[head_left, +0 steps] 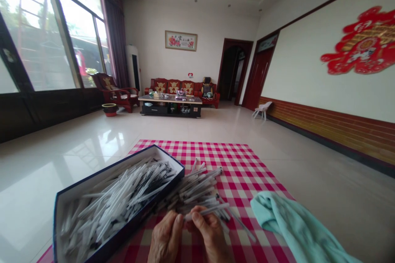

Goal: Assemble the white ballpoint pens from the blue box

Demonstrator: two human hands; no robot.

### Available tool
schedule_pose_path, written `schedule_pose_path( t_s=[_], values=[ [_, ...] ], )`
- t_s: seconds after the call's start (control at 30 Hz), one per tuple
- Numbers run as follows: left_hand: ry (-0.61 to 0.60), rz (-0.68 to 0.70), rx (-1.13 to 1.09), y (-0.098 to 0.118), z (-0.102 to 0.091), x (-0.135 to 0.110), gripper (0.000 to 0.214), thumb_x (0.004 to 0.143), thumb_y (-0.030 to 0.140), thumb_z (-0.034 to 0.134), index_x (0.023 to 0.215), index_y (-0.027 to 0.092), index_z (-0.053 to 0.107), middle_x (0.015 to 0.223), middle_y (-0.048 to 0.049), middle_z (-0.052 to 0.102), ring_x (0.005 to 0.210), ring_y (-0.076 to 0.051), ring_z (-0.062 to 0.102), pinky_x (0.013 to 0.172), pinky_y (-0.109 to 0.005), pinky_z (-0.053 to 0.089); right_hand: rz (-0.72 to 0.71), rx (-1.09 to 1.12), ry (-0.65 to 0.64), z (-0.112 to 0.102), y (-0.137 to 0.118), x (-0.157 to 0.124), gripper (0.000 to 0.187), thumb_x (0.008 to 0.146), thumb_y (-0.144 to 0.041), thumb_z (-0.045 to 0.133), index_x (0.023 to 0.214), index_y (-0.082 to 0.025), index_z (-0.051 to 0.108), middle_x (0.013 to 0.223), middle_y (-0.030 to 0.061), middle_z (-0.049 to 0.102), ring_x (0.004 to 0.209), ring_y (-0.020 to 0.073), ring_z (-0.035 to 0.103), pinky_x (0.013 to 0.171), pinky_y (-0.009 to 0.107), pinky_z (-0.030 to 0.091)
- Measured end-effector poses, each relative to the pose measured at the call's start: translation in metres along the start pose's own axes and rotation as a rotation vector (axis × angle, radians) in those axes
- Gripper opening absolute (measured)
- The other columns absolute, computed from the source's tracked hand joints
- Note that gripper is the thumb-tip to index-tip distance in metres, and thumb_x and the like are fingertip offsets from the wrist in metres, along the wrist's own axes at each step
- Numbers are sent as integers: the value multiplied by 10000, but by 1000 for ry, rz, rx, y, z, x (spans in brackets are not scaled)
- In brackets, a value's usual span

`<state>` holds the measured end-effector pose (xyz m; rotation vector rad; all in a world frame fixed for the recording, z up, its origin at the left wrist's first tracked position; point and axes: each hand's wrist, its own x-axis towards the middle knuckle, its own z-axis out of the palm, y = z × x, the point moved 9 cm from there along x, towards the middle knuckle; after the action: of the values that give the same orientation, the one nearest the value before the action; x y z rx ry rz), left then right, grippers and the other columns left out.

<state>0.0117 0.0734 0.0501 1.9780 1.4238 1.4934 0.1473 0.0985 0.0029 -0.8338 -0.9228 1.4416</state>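
Near the table's front edge, my left hand (166, 234) and my right hand (210, 230) are close together, both closed. Between its thumb and fingers my right hand pinches a translucent plastic tube (217, 208), slim like a pen barrel. One end of it points right and away; the other reaches toward my left hand's fingertips. My left thumb presses on the bent forefinger, and whatever lies there is hidden. Just beyond my hands spreads a loose pile of similar tubes (200, 185), several with dark ends. At left, a dark-blue-edged box (182, 167) holds many more tubes (123, 197).
A pink-and-white checked cloth (243, 172) covers the table. On its right lies a crumpled mint-green cloth (286, 218). Across the tiled floor stand a low table (169, 99), a wooden sofa (168, 84), a chair (114, 92), a pot (110, 109) and a small white stool (262, 109).
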Motion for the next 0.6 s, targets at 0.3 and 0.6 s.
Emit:
schedule_pose_path(
  t_s=[0.3, 0.6],
  values=[
    [-67, -17, -143, 4, -4, 3, 192, 896, 324, 474, 919, 200, 619, 752, 3, 662, 662, -122, 628, 626, -172, 469, 19, 90, -22, 0, 7, 4, 162, 752, -334, 717, 879, -243, 675, 785, 13, 721, 710, 183, 642, 694, 320, 491],
    [1, -106, -7, -12, 1, 1, 403, 916, 387, 416, 594, 184, 547, 522, 34, 566, 468, -84, 519, 501, -161, 395, -1, 37, -49, 8, -2, -1, 159, 738, -320, 725, 852, -218, 679, 833, 29, 728, 703, 182, 627, 696, 318, 486]
  ],
)
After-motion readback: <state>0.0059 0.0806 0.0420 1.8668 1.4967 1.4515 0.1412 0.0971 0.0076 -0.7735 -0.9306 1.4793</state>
